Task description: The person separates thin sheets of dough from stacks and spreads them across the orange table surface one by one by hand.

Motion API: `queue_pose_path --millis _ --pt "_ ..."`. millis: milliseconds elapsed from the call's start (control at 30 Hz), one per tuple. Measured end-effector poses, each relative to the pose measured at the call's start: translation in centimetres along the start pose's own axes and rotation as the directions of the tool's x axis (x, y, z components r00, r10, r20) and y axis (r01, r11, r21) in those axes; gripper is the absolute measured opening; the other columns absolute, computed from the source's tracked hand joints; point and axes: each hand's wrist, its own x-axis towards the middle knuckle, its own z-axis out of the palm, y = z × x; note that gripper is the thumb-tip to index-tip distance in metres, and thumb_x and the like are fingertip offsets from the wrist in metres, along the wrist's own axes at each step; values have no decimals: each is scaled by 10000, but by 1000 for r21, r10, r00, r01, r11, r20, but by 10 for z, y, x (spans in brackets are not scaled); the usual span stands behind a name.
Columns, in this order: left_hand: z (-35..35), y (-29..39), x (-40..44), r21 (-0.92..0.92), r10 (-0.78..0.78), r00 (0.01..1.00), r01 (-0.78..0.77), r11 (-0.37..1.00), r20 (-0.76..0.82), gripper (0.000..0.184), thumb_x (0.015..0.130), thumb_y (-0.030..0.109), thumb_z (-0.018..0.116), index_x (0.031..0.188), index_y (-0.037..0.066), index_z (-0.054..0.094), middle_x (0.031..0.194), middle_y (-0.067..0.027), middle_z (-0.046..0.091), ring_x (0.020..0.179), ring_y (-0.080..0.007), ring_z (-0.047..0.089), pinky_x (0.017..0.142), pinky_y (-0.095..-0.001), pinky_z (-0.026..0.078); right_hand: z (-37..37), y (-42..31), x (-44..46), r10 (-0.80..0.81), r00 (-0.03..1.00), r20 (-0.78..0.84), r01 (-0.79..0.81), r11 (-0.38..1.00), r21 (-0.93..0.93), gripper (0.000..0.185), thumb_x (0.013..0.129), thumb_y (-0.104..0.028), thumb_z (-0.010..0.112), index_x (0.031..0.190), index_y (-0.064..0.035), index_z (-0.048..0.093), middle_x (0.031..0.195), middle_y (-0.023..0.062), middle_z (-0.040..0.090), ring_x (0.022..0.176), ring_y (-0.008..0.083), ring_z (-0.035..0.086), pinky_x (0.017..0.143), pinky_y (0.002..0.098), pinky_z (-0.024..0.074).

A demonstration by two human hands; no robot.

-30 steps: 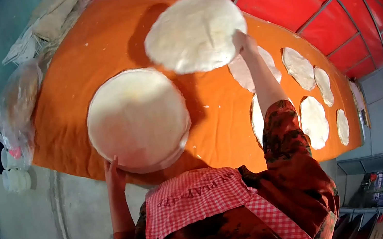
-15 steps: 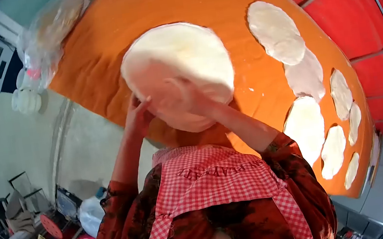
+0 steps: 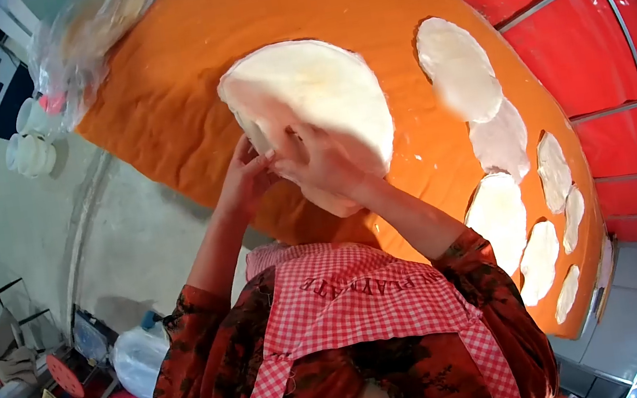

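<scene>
Pinches dough point(image 3: 327, 84) (thin, apparently) at the edge with left hand point(image 3: 245, 178) and right hand point(image 3: 322, 164), so may tear it by pulling unevenly

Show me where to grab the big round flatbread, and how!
I'd pinch the flatbread by its near-left edge, from the apron side, where the left hand and right hand are. It looks thin and wide and lies mostly flat, so that edge is probably easiest to get under.
</scene>
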Motion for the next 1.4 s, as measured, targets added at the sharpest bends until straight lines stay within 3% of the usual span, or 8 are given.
queue_pose_path --millis 67,167,567,867,1167,1267,1367,1400 --pt "1 1 3 2 0 1000 0 1000 10 620 878 122 629 1421 120 329 1323 -65 498 1132 -227 561 880 -384 522 -24 -20 0 186 978 93 -193 978 81 559 843 -376 643 1231 8 525 1157 255 589 1089 368 574 961 412 436" --pt "-4 -2 8 -4 14 998 -14 1000 54 613 878 103 616 1420 121 330 1325 -69 497 1134 -230 561 881 -390 524 -10 23 2 144 981 133 -187 891 413 503 882 -372 594 1218 -2 542 1095 245 621 1037 352 603 933 384 456" --pt "8 -1 4 131 39 999 -34 991 -30 618 850 18 585 1404 111 328 1306 -86 497 1141 -230 555 864 -376 537 -7 -16 -2 -5 1000 -11 3 972 -235 250 843 -199 562 978 8 596 834 248 627 766 417 629 703 475 502" --pt "10 -8 2 75 95 990 -88 993 -100 593 833 -33 538 1381 101 355 1280 -83 507 1099 -204 565 823 -306 523 -13 0 13 117 987 111 -112 993 -47 394 858 -344 582 994 25 608 886 260 645 828 409 631 751 459 496" --pt "5 -21 13 160 236 966 -217 963 -109 541 851 -17 552 1355 83 383 1243 -69 541 1078 -177 577 819 -285 519 -9 -11 9 74 994 75 -49 956 -289 428 872 -328 587 1128 15 580 906 252 652 800 405 640 729 424 511" --pt "5 -19 10 150 185 974 -165 975 -130 546 844 -14 562 1349 73 375 1259 -88 526 1087 -196 573 823 -294 522 -3 -39 0 139 978 156 -57 894 -444 415 910 -324 520 1166 2 555 1099 244 614 1011 337 607 852 414 481" --pt "9 -19 1 127 160 971 -138 982 -177 575 823 -24 569 1352 56 359 1270 -113 507 1102 -219 563 834 -310 520 11 -42 -6 452 867 207 -498 798 341 442 926 -275 497 1268 5 492 1132 205 605 1054 290 587 891 371 474" --pt "2 -25 1 138 189 967 -166 976 -172 579 824 -22 572 1356 56 357 1271 -116 506 1107 -220 560 834 -311 521 16 -39 -6 454 871 185 -491 804 336 419 922 -266 496 1239 7 511 1104 198 607 1037 283 586 884 367 474"
